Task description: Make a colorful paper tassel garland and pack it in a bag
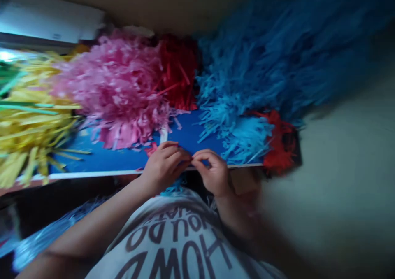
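My left hand (165,163) and my right hand (212,172) meet at the near edge of a blue board (123,157). Both have their fingers curled, and the fingertips pinch together at a small spot between them. What they pinch is too small and blurred to name. A bit of blue fringe (173,187) hangs just below the hands, above my white printed shirt (175,242). A scrap of pink paper (151,149) lies beside my left hand.
Heaps of shredded paper fringe cover the board: yellow (27,122) at the left, pink (114,85), red (179,71), a large blue mass (277,61) at the right, light blue (240,133) and a red clump (282,143). A grey floor (345,180) lies right.
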Motion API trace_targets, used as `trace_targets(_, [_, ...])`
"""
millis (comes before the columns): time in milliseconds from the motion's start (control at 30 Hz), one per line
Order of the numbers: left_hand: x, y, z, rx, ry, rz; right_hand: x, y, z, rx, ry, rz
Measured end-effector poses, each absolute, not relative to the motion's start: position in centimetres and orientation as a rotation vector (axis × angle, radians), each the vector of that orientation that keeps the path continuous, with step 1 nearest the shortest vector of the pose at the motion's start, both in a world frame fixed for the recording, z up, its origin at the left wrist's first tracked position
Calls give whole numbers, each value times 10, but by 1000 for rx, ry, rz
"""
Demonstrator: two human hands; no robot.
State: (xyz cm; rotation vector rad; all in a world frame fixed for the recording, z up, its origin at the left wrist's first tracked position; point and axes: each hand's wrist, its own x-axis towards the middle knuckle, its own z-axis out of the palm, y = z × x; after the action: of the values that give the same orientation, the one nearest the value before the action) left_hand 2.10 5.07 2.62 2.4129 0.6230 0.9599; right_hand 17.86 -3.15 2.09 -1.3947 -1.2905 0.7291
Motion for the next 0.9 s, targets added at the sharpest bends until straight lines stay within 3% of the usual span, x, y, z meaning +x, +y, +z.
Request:
trace_targets(133, [24,55,26,2346,556,838,256,-20,22,-1584,-1282,536])
trace_targets(233, [22,58,27,2210,511,864,365,-18,30,-2075,-797,-39])
trace_targets(267, [22,59,28,2186,510,871,399,-19,32,-2275,-701,-89])
trace_targets(400, [27,55,30,2159,504,884,470,-23,26,-2570,-609,139])
trace_targets(567, [28,48,23,2137,489,870,463,-34,7,-2391,-560,185])
trace_targets(700, [22,47,26,1940,670,778,442,-51,22,-2140,-500,175])
trace_targets(900, [28,36,35,869,939,560,301,-49,31,-1411,-692,616])
